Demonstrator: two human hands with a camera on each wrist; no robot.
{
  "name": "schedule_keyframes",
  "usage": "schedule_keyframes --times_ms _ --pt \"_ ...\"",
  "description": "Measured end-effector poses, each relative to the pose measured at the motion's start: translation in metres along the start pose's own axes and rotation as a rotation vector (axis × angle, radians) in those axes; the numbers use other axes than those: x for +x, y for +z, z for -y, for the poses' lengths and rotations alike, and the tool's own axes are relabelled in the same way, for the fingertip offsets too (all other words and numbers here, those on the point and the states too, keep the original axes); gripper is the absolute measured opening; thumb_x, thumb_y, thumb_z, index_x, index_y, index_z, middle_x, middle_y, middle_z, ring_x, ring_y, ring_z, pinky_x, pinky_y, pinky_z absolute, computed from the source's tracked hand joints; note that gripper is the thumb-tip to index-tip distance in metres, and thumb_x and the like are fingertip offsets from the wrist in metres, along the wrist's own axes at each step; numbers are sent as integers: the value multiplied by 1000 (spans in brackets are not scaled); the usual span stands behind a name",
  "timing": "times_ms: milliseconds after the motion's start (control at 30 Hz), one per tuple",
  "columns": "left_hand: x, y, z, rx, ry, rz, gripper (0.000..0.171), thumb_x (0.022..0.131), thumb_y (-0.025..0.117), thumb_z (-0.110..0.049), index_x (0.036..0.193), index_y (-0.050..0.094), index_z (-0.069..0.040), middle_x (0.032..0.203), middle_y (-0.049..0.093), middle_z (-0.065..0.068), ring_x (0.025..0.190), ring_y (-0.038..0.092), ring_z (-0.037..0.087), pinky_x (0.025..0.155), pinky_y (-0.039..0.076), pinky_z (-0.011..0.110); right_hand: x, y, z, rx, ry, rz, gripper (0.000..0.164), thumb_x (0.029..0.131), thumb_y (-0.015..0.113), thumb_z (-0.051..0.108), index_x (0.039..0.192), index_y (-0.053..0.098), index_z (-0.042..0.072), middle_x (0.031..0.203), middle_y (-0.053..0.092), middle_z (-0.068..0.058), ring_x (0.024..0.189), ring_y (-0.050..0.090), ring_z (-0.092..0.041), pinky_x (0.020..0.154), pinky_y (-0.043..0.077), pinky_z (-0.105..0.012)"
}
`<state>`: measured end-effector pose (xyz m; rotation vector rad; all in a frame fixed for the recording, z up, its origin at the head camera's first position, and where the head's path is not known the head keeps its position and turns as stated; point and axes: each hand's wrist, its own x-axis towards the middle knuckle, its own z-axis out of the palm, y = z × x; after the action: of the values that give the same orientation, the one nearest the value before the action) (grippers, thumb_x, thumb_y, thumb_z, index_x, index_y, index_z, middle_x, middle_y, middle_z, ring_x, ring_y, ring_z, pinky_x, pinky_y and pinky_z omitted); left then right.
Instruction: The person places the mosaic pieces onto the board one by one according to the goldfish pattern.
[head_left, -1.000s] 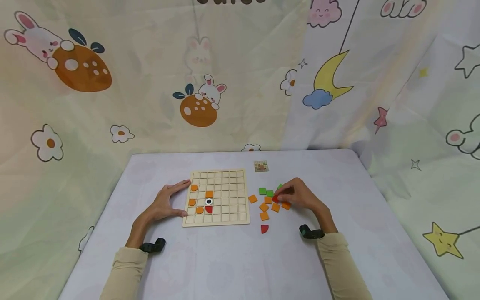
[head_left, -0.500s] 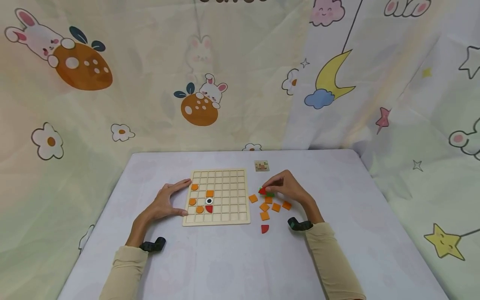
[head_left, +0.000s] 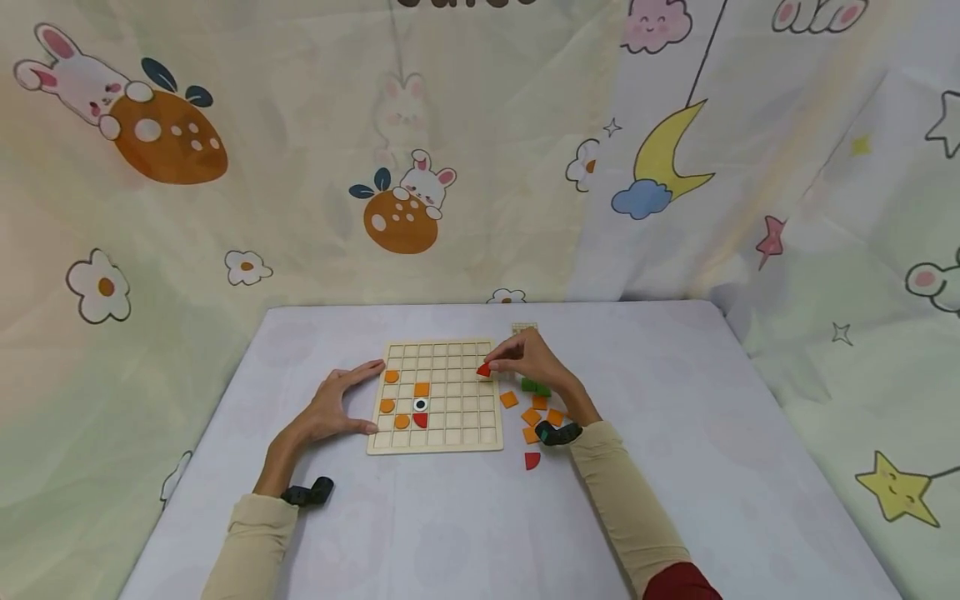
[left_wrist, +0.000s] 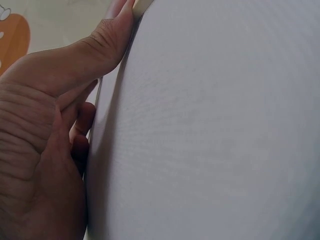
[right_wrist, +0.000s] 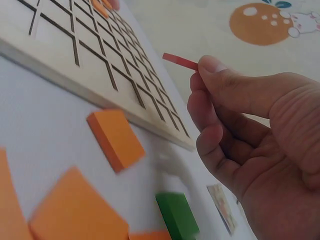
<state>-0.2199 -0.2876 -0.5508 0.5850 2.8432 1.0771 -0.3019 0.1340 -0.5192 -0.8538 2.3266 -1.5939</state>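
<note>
Pinching the thin red piece (head_left: 483, 370) by one end, the right hand (head_left: 531, 354) is hovering over the board's (head_left: 457, 400) right side, so a slightly off grip could probably be twisting it loose and dropping it across the grid lines. The left hand (head_left: 335, 406) is just touching the left edge with thumb and fingers spread, not clamping, so a bump could be sliding everything and jostling the orange discs (head_left: 392, 377). Compared with half a second ago, red's hanging over the board instead of the green pieces (head_left: 529, 385), while the left hand's staying put.
</note>
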Motion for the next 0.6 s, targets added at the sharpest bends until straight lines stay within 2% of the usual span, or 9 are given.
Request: schedule_keyframes --times_ms 200,433,600 --pt "1 1 -1 3 8 -8 113 68 102 -43 165 50 -15 175 44 11 131 47 30 102 36 50 20 13 10 -45 -26 16 12 97 81 3 107 86 -1 106 85 -19 85 77 -13 75 55 -21" --pt "0 1 -1 -3 14 -3 113 69 103 -43 165 50 -14 175 43 11 136 47 31 103 36 51 47 37 11 -48 -67 24 11 97 81 1 105 85 -4 105 84 -21 90 80 -22 79 58 -23" --pt "1 1 0 0 3 2 114 68 104 -41 165 50 -14 175 43 11 132 46 29 102 35 51 61 55 11 -56 -56 46 12 97 82 3 106 85 -3 105 85 -19 90 78 -16 82 58 -22"
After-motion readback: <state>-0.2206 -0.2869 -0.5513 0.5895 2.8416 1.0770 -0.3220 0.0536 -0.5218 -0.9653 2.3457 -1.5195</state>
